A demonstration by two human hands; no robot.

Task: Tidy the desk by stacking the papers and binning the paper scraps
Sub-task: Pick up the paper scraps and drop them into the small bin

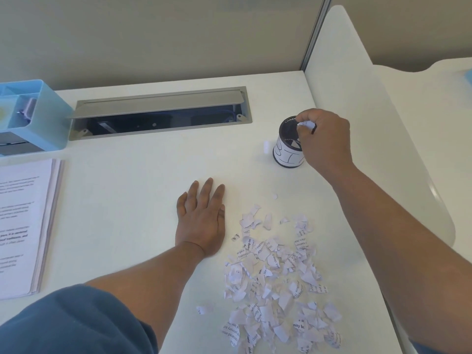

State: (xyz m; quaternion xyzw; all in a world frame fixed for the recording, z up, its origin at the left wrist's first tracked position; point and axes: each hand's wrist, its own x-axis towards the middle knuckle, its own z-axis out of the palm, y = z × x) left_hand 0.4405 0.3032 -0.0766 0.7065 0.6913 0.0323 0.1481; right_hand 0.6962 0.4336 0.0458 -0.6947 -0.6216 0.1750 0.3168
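A small black mesh cup with a white paper label stands on the white desk at the right. My right hand hovers over its rim and pinches a few white paper scraps above the opening. A wide heap of torn printed scraps lies on the desk in front of me. My left hand rests flat on the desk just left of the heap, fingers straight. A stack of printed papers lies at the left edge.
A light blue desk organiser stands at the back left. A grey cable hatch with its lid raised is set into the desk's back. A white partition bounds the desk on the right. One stray scrap lies between heap and cup.
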